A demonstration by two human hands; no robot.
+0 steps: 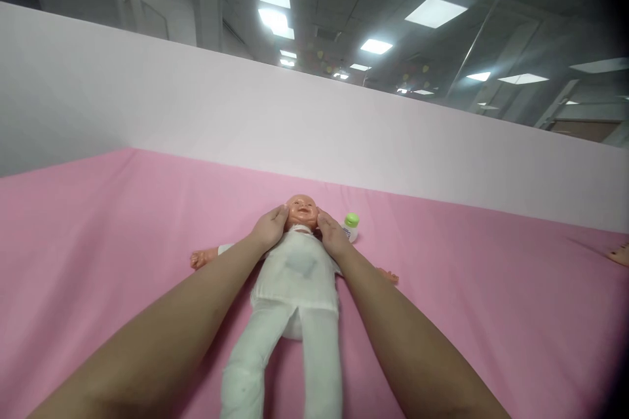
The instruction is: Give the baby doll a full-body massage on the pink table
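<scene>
A baby doll [297,268] lies on its back on the pink sheet, head away from me. It wears a white cloth top and white leggings, with a greyish patch on the chest. My left hand [272,228] presses against one side of the doll's head, and my right hand [333,233] against the other, so the head is held between them. Most fingers are hidden behind the head. The doll's arms stretch out to both sides beneath my forearms. Just beyond my right hand stands a small white bottle [350,228] with a green cap.
The pink sheet [466,288] covers the surface. A white wall panel [304,124] borders its far side, with glass above it reflecting ceiling lights. At the far right edge, fingers or toes [621,255] poke into view; I cannot tell whose.
</scene>
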